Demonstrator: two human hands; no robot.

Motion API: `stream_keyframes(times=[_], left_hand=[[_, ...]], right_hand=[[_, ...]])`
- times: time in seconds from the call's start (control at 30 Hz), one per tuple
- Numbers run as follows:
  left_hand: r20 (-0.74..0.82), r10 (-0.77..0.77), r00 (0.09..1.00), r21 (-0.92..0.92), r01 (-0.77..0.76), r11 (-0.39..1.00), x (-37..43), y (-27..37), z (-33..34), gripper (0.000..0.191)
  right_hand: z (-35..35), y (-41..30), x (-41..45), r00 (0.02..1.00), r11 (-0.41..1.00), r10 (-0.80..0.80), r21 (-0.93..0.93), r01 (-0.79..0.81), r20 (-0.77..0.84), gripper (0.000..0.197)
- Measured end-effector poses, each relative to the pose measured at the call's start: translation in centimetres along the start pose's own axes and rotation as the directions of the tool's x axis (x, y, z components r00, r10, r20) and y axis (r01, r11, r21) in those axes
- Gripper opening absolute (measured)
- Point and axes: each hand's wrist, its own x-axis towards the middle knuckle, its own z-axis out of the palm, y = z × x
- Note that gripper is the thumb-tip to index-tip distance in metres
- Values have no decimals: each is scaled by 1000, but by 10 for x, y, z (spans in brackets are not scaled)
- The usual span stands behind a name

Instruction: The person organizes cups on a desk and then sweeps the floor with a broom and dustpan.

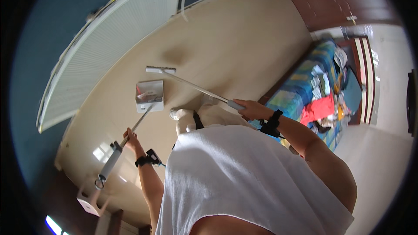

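My left hand (131,139) grips the metal pole of a long-handled dustpan (150,96), just below its grey grip. The pan rests on the floor, with something red and some small bits in it. In my right hand (253,109) is the grey grip of a broom, whose metal pole runs up and left to a white broom head (160,70). That head lies on the floor slightly beyond the pan, apart from it. Both wrists wear black straps with small devices.
A bed (287,94) with a plaid cover and heaped clothes (318,109) stands to the right. A long white ribbed panel (107,52) runs along the blue wall at the left. A pink plastic stool (88,205) is at the lower left. My shoe (174,114) is near the pan.
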Motion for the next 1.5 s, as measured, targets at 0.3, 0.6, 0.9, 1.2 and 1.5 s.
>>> stream_keyframes(times=[0.3,0.6,0.9,1.2,1.5], left_hand=[[64,-12,998,171,1,985,-38,51,15,24],[287,-8,958,309,-84,947,-55,71,62,20],[647,4,762,322,-277,905,-67,49,122,12],[624,139,769,226,-348,910,-82,38,147,14],[586,134,799,295,-365,883,-91,35,123,8]], right_hand=[[-28,132,-27,927,927,194,370,-66,-320,54],[-124,230,37,877,872,261,487,-36,-403,45],[-70,232,6,985,940,128,330,-84,-113,22],[-18,155,-90,978,848,192,487,-209,85,54],[-50,134,-101,980,872,191,469,-143,-56,52]])
